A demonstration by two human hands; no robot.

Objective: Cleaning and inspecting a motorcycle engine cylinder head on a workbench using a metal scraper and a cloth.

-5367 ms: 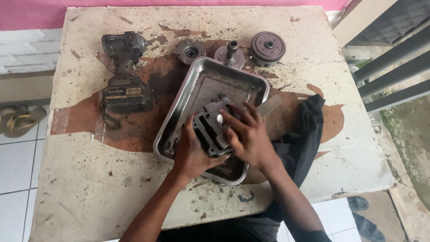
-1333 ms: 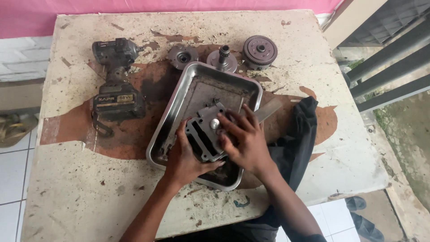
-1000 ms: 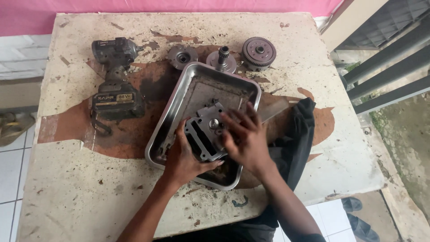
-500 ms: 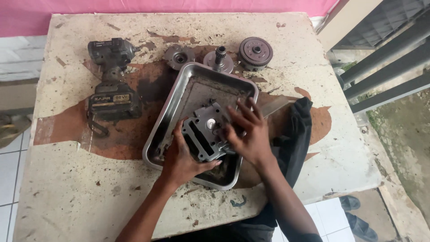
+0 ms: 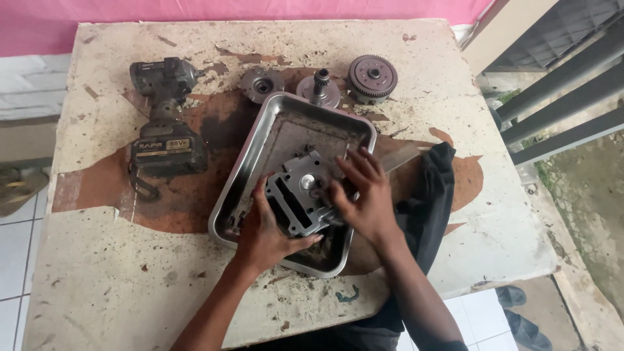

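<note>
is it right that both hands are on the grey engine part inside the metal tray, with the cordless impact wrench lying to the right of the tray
Not quite. The head view shows the cordless impact wrench lying to the left of the metal tray, not the right. The rest holds: the left hand and right hand are both on the grey engine part inside the tray.

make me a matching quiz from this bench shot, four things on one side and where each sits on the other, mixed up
Things:
1. cordless impact driver
2. grey engine part
3. toothed clutch gear
4. black cloth

Places:
A. table's far edge, beyond the metal tray
B. draped over the table's near right side
C. in the tray, between left hand and right hand
D. left of the tray

Pairs: 1-D, 2-C, 3-A, 4-B
</note>
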